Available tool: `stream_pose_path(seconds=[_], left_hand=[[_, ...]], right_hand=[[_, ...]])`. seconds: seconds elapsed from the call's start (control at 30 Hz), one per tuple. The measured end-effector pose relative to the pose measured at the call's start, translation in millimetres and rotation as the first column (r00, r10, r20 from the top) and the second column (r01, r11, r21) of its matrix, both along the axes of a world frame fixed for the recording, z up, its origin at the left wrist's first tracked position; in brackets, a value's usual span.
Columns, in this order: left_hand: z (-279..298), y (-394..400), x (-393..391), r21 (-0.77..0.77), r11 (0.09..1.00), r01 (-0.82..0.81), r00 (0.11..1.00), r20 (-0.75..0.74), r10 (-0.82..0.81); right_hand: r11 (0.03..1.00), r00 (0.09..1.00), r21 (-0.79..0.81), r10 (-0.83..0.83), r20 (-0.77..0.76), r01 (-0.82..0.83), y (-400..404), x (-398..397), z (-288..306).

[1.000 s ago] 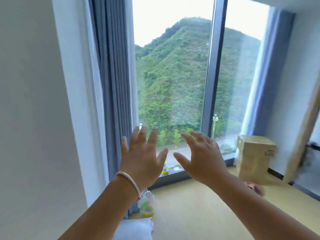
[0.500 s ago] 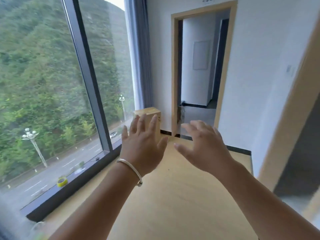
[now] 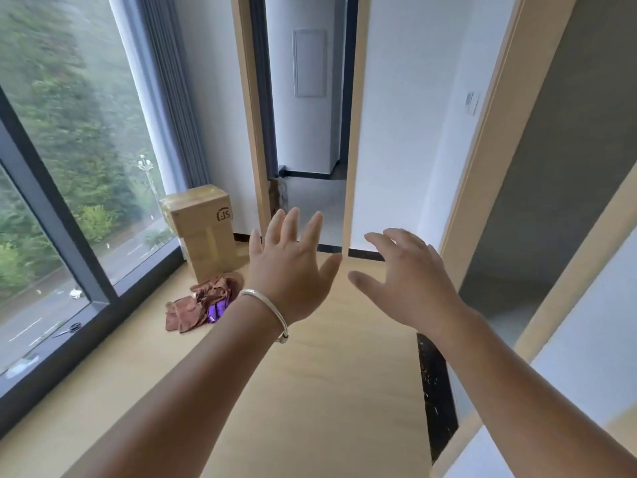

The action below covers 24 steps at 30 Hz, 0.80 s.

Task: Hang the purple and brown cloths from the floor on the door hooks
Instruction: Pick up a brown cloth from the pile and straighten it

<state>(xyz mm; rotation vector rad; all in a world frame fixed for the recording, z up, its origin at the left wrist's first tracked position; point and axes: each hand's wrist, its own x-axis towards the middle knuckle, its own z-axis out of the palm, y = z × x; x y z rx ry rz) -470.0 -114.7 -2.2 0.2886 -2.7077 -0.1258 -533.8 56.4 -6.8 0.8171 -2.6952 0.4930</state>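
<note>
A crumpled brown cloth (image 3: 193, 307) lies on the light wooden floor by the window, with a purple cloth (image 3: 218, 310) partly tucked under it at its right side. My left hand (image 3: 291, 270), a silver bangle on its wrist, is held out in the air with fingers spread, just right of the cloths and above them. My right hand (image 3: 408, 282) hovers beside it, fingers relaxed and empty. Neither hand touches anything. No door hooks are visible.
A cardboard box (image 3: 203, 231) stands in the corner behind the cloths. A large window (image 3: 69, 160) and grey curtain fill the left. A doorway (image 3: 306, 132) opens ahead; another wooden door frame (image 3: 482, 160) rises at right. Scissors (image 3: 69, 328) lie on the sill.
The view has swung right and tilted down, from the window to the doorway and floor. The cloths have come into sight. Both hands stay raised and empty.
</note>
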Motion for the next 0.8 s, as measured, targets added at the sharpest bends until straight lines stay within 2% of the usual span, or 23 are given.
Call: stream_pose_path(seconds=[0.37,0.8], left_hand=[[-9.9,-60.9,-156.1,0.079,0.985,0.153,0.986,0.048,-0.157],[-20.0,-106.9,-343.1,0.093,0.979,0.183,0.983,0.015,-0.185]], right_hand=[[0.983,0.981,-0.034,-0.18,0.067,0.182,-55.3,-127.1,-2.4],[0.966,0.966,-0.057,-0.25,0.061,0.254,-89.1,-293.6,-10.5]])
